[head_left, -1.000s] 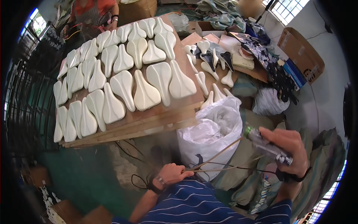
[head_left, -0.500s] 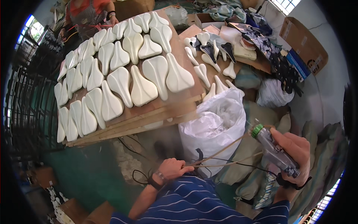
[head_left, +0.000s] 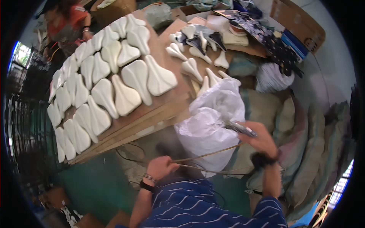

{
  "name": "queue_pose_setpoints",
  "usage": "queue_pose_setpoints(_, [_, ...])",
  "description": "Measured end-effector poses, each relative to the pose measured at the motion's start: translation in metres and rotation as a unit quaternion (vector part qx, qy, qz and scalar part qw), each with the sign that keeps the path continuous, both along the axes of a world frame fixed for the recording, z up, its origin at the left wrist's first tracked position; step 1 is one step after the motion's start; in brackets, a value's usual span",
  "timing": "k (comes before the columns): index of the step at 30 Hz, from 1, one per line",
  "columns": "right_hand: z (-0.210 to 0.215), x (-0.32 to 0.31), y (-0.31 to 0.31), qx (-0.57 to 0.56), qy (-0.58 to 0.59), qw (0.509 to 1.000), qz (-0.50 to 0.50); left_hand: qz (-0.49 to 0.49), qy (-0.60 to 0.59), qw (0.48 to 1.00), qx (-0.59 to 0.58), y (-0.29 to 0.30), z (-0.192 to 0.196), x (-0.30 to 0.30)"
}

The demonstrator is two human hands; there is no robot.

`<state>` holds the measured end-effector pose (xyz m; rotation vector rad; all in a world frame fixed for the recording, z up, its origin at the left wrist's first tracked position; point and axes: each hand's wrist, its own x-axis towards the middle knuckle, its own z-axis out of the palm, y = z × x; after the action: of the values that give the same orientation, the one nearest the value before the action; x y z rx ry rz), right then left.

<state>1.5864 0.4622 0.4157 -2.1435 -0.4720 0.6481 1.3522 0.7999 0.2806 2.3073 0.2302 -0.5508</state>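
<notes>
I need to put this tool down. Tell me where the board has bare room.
Bare wood shows along the near edge of the board, below the white saddle shapes, and in a strip between them and the smaller pieces. The rest is packed. The white sack crowds the right hand; the left hand grips thin rods.

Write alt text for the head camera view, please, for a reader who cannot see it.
Seen from above, a person's right hand holds a slim metal tool over a white plastic sack, while the left hand grips thin sticks. Rows of white saddle-shaped pads lie on a wooden board.
</notes>
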Motion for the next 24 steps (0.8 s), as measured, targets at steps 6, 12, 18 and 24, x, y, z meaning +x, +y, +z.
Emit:
queue_pose_setpoints(6, [-0.377,0.05,-0.078,-0.134,0.175,0.95,-0.219,0.095,-0.12,0.986,0.063,0.035,-0.002,-0.021])
queue_pose_setpoints(12, [-0.46,-0.031,-0.01,-0.388,0.051,0.913,-0.118,0.206,-0.041,0.978,0.022,0.075,-0.001,-0.089])
queue_pose_setpoints(18, [-0.341,0.06,0.172,0.19,0.027,0.915,-0.356,0.303,-0.044,0.951,-0.037,0.11,-0.02,-0.145])
queue_pose_setpoints(24, [-0.264,0.092,0.245,0.089,0.064,0.97,-0.215,0.402,-0.101,0.898,-0.151,0.192,-0.043,-0.186])
